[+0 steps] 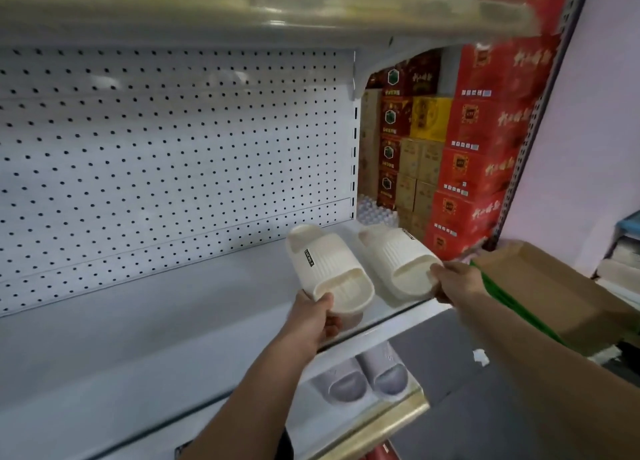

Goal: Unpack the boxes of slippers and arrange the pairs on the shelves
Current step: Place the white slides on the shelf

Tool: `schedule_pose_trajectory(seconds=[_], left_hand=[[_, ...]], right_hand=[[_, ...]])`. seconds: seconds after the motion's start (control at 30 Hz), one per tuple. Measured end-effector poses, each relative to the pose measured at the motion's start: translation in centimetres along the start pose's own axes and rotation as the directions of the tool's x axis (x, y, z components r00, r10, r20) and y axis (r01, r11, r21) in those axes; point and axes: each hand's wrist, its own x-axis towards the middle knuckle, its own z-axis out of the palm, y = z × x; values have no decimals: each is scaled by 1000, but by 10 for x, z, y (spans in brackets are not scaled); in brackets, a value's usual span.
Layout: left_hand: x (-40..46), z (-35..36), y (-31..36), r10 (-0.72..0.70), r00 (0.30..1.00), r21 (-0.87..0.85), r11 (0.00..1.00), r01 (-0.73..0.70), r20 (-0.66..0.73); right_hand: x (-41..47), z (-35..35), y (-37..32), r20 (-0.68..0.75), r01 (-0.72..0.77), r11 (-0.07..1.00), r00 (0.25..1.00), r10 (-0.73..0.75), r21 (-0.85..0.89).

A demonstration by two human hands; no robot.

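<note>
1. the left hand (313, 316) grips the open toe end of the left cream slipper (327, 272), thumb on top of the rim and fingers curled underneath.
2. the right hand (457, 281) pinches the toe end of the right cream slipper (398, 262), thumb pressed on its upper edge.
3. both slippers lie side by side, close but not touching, near the front right end of the white shelf (156, 321), heels pointing toward the back; the left one carries a small dark label on its ribbed strap.
4. behind the shelf stands a white pegboard panel (173, 148) dotted with holes.
5. on the lower shelf (381, 421), just under the hands, sits a pair of pale lilac slippers (367, 378), side by side.
6. to the right of the right arm an open brown cardboard box (561, 293) tilts, with a green strip along its near edge.
7. past the shelf end, stacked red cartons (481, 155) and yellow and brown ones rise against the wall.
</note>
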Motion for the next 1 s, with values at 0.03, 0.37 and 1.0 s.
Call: schedule_pose_trajectory(seconds=[0.03, 0.37, 1.0], left_hand=[[3, 6, 2, -6, 1000, 12, 1000, 7, -1], [49, 30, -8, 11, 999, 168, 986, -3, -45], [-77, -36, 1, 11, 972, -189, 981, 35, 236]], right_hand=[[8, 2, 0, -2, 5, 1000, 1000, -5, -20], [41, 9, 6, 87, 11, 977, 996, 8, -214], [-80, 11, 44, -28, 275, 925, 956, -293, -263]])
